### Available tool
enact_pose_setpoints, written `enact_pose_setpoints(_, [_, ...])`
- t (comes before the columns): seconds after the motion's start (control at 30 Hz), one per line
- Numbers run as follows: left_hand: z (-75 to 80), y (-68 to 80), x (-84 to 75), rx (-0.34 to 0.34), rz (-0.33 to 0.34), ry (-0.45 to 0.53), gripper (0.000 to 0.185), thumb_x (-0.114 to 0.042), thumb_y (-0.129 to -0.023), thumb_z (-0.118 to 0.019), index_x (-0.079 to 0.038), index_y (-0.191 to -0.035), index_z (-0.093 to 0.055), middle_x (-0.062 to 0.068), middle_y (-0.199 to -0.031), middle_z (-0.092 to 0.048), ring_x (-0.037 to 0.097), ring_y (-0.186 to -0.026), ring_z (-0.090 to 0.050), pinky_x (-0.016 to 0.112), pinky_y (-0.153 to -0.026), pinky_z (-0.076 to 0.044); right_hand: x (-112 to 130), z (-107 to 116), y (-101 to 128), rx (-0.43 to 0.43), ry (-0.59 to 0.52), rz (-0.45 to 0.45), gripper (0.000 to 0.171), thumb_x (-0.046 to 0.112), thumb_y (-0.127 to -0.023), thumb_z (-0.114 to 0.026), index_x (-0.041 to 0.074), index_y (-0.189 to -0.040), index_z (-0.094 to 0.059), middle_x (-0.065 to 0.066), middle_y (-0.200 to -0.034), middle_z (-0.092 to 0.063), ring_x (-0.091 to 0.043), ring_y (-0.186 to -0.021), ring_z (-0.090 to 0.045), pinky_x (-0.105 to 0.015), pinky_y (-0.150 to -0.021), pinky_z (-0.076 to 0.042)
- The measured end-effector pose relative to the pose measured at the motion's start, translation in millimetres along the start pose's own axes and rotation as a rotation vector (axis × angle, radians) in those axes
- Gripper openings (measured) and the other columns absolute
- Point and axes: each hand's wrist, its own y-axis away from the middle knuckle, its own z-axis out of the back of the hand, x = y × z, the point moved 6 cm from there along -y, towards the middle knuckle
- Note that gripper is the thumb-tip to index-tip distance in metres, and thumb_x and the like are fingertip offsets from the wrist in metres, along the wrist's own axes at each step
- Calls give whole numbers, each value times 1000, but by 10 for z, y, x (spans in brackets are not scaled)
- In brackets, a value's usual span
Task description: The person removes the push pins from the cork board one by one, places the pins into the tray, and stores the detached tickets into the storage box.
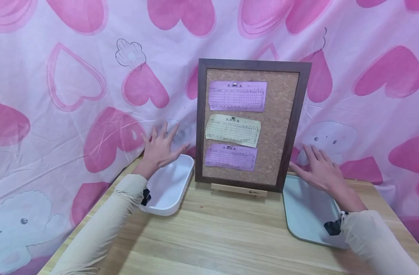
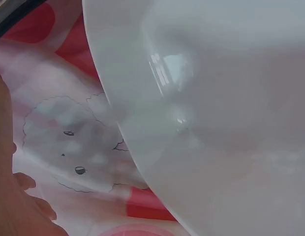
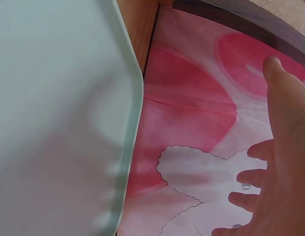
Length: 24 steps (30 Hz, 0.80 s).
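In the head view my left hand is spread above the far end of a white tray, holding nothing. My right hand, fingers extended, hovers over a pale green tray and is also bare. Between them a dark-framed cork board stands upright. Pinned to its left part, one below another, are a purple slip, a pale yellow-green slip and a second purple slip, each with a small metal clip at its top. The right wrist view shows the right hand beside the green tray's edge.
A light wooden stand supports the board on the wood-grain table. Behind everything hangs a pink curtain with hearts, close to the table's back edge. A tiny red speck lies on the tabletop before the board.
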Motion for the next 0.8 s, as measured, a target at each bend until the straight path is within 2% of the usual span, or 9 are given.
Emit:
enact_pose_setpoints(0.23, [78,-22,-69,-51,1,53,91,-87,-97,-38,-38,-173,-23,16,-179,-28,60,-161,-20,87,-120,-13,28,91,-15,-96,-61,1,104,77,-101,-50,8,-173,-19,-35,-171,-30,-61,-152,-33,-84,-112,-33])
enact_pose_setpoints(0.4, [123,-35,-136,-85,-5,91,87,-83,-99,-40,-35,-172,-29,16,-177,-32,55,-162,-25,87,-119,-17,75,185,-28,-139,-105,-29,103,77,-101,-50,7,-172,-22,-35,-168,-35,-61,-149,-37,-84,-110,-36])
enact_pose_setpoints(0.6, [211,-54,-224,-164,-23,183,81,-76,-102,-45,-32,-170,-35,14,-174,-39,46,-156,-43,87,-118,-20,168,358,-14,-269,-165,-22,94,71,-103,-52,8,-169,-32,-32,-163,-45,-58,-147,-44,-82,-108,-39])
enact_pose_setpoints(0.8, [347,-67,-366,-258,-99,277,74,-64,-105,-53,-28,-168,-41,11,-169,-48,38,-153,-49,80,-121,-25,269,489,19,-354,-232,-16,84,65,-106,-51,12,-169,-34,-29,-161,-49,-54,-144,-48,-80,-109,-40])
